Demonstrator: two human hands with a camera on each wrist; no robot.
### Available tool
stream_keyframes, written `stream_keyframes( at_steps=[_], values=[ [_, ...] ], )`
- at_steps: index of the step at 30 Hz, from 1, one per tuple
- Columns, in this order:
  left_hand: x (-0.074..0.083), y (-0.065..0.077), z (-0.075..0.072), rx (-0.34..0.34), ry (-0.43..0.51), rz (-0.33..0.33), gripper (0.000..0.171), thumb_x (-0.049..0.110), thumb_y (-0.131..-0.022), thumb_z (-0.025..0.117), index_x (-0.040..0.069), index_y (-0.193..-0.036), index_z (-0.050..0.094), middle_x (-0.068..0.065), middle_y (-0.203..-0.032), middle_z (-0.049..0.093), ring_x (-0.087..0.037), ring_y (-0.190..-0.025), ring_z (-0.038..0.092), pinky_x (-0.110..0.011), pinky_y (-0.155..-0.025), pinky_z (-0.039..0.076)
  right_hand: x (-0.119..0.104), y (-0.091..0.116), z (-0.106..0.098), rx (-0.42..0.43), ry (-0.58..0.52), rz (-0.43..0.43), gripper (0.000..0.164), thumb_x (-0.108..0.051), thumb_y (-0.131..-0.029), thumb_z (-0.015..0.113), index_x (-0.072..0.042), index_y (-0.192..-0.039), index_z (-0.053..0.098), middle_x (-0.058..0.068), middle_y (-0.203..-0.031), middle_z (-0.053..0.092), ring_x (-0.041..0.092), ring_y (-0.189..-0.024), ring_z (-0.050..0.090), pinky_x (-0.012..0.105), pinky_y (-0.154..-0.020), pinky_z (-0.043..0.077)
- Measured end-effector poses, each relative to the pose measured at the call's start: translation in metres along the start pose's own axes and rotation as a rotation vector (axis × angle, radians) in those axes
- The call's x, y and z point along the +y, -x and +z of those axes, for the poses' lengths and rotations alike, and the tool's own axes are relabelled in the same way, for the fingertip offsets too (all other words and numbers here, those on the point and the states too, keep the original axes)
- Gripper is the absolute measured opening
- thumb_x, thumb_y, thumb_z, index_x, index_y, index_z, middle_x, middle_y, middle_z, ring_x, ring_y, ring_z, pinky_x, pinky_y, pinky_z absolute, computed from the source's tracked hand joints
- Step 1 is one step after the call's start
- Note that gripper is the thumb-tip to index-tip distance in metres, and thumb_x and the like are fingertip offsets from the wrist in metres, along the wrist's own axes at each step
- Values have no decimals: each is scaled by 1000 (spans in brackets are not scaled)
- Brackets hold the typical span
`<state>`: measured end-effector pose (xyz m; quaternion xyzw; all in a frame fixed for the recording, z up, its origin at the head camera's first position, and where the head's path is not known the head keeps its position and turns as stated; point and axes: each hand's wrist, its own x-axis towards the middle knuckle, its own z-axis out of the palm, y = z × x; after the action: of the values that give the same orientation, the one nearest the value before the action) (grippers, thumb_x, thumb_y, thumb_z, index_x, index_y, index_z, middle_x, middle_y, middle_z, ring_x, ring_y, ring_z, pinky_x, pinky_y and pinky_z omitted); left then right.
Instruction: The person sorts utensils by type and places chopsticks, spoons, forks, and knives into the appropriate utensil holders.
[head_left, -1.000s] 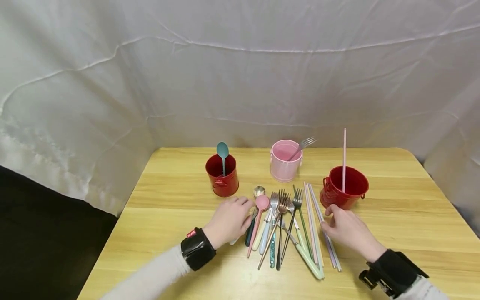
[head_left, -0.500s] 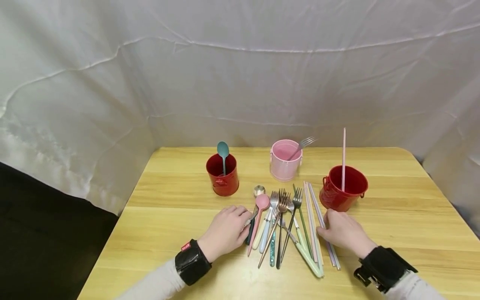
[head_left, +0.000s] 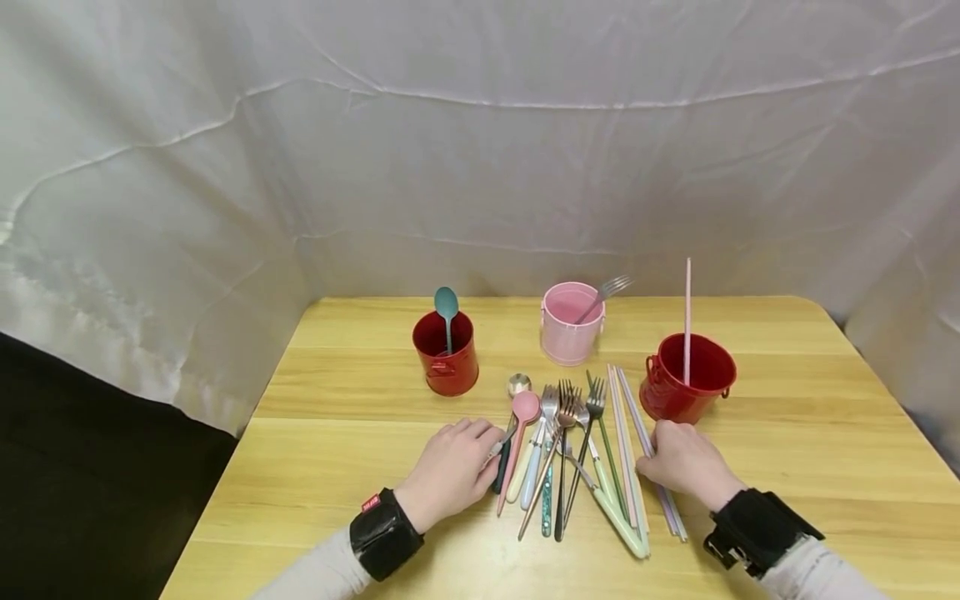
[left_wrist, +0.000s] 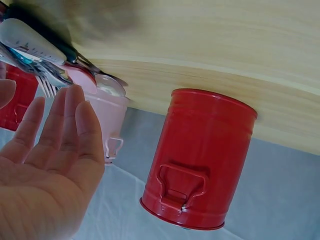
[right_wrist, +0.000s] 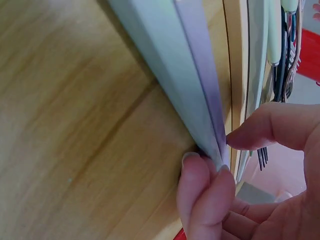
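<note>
My left hand (head_left: 453,468) is at the left side of the cutlery pile, its fingers extended and loosely bent in the left wrist view. Nearest it are a white handle (left_wrist: 31,41), a dark handle (left_wrist: 47,34) and a pink spoon (head_left: 527,407); the white handle is mostly hidden under the hand in the head view. With thumb and fingertips, my right hand (head_left: 688,460) pinches a pair of pale lilac and bluish chopsticks (right_wrist: 197,75) lying on the table. Several forks (head_left: 567,412) and more chopsticks (head_left: 621,433) lie between the hands.
Behind the cutlery stand a red bucket (head_left: 453,375) with a teal spoon (head_left: 447,304), a pink bucket (head_left: 566,342) with a fork (head_left: 613,287), and a tilted red bucket (head_left: 675,402) with a pink chopstick (head_left: 687,308). A grey cloth (head_left: 480,183) hangs behind the wooden table (head_left: 337,392).
My left hand has drawn slightly nearer, covering the handle end visible earlier. My right hand has moved down and left onto the chopsticks, its fingers closing around them.
</note>
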<state>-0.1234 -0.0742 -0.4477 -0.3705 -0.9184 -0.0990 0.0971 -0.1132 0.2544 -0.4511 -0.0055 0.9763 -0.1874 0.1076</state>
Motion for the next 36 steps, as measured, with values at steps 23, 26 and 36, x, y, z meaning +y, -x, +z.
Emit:
stream_keyframes(
  at_steps=[23, 26, 36],
  values=[
    [-3, -3, 4, 12, 43, 3, 26, 24, -88, 60, 12, -111, 63, -1, -104, 65, -18, -87, 60, -35, -68, 52, 10, 5, -5, -65, -130, -76, 20, -16, -74, 68, -8, -77, 50, 2, -65, 48, 16, -60, 45, 31, -55, 37],
    [-4, -5, 5, -3, 44, 2, 27, 25, -89, 59, 12, -113, 63, -1, -105, 64, -19, -89, 60, -36, -71, 52, 10, 8, -9, -77, -193, -116, 19, -13, -75, 67, -7, -79, 49, 1, -64, 48, 14, -58, 44, 30, -53, 37],
    [-3, -8, 3, -9, 75, 18, 30, 26, -89, 57, 13, -116, 62, 0, -108, 64, -19, -95, 60, -38, -78, 52, 11, 20, -26, -78, -440, -325, 24, -1, -75, 63, 2, -97, 53, 1, -70, 53, 6, -61, 50, 23, -53, 42]
  ],
)
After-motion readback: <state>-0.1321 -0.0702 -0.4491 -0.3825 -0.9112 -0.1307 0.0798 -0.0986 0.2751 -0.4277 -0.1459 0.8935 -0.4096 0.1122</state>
